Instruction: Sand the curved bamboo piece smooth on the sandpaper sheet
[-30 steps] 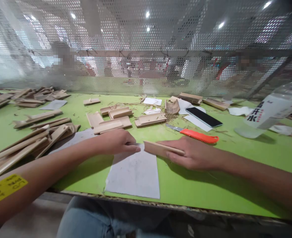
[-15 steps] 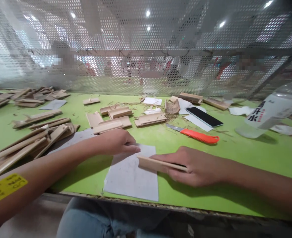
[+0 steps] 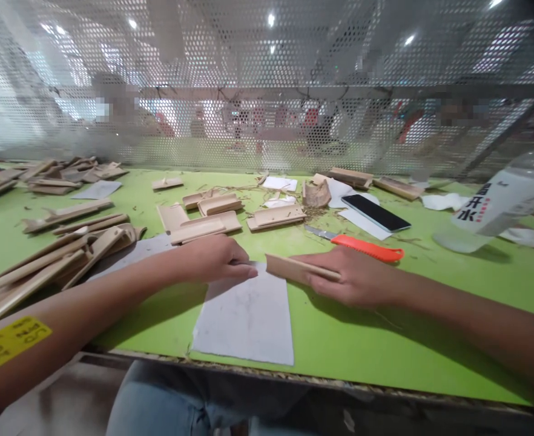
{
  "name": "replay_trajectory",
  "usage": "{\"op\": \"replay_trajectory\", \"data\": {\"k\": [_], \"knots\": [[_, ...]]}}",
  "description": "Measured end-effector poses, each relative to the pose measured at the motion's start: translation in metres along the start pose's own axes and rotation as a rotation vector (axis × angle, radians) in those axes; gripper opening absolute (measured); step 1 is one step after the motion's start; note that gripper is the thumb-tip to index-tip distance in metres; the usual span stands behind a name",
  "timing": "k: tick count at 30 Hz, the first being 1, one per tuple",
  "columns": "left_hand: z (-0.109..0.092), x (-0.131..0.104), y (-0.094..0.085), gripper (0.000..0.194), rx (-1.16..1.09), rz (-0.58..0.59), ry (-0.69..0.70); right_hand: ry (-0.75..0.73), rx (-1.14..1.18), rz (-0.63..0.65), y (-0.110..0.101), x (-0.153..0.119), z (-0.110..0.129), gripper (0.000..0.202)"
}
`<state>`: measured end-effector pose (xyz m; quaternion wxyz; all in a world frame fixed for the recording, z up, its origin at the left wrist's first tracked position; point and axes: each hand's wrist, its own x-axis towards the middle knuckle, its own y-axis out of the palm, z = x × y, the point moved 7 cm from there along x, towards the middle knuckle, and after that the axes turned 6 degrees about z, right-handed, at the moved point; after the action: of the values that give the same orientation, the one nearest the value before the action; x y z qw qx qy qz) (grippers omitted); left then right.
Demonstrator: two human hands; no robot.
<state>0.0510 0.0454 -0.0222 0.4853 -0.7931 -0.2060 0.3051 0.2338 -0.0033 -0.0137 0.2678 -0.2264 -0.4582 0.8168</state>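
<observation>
My right hand (image 3: 355,272) is closed around a short, curved piece of bamboo (image 3: 289,268), its free end pointing left over the upper right edge of a greyish-white sheet that looks like sandpaper (image 3: 249,321). Brown smudges mark the sheet, which lies flat near the table's front edge. With fingers curled and thumb pressed down, my left hand (image 3: 224,259) pins the sheet's top edge; its fingertips are partly hidden. Just beyond the right hand lies an orange utility knife (image 3: 367,247) with its blade out. Several split bamboo pieces (image 3: 206,230) rest beyond the left hand.
More bamboo pieces (image 3: 62,254) are piled at the left. A phone (image 3: 376,212) on white paper and a tilted-looking plastic bottle (image 3: 489,209) stand to the right. Shavings lie scattered. A perforated metal screen (image 3: 267,133) closes off the green table's (image 3: 385,369) far side.
My right hand has moved the bamboo piece away from me, from the sheet's middle toward its upper right edge. The left hand has stayed in place.
</observation>
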Motion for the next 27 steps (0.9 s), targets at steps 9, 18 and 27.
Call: {"op": "replay_trajectory", "data": {"k": [9,18,27], "knots": [[0.000,0.002,0.000,0.053,-0.023,-0.011,0.024,0.004,-0.008,0.013,0.000,0.000,-0.002,0.043],[0.001,0.002,0.000,0.052,0.007,0.012,-0.003,-0.027,0.005,0.007,0.000,0.001,0.002,0.039],[0.002,0.001,0.001,0.052,-0.004,0.001,0.007,0.021,0.093,0.014,-0.001,0.002,0.003,0.032]]}}
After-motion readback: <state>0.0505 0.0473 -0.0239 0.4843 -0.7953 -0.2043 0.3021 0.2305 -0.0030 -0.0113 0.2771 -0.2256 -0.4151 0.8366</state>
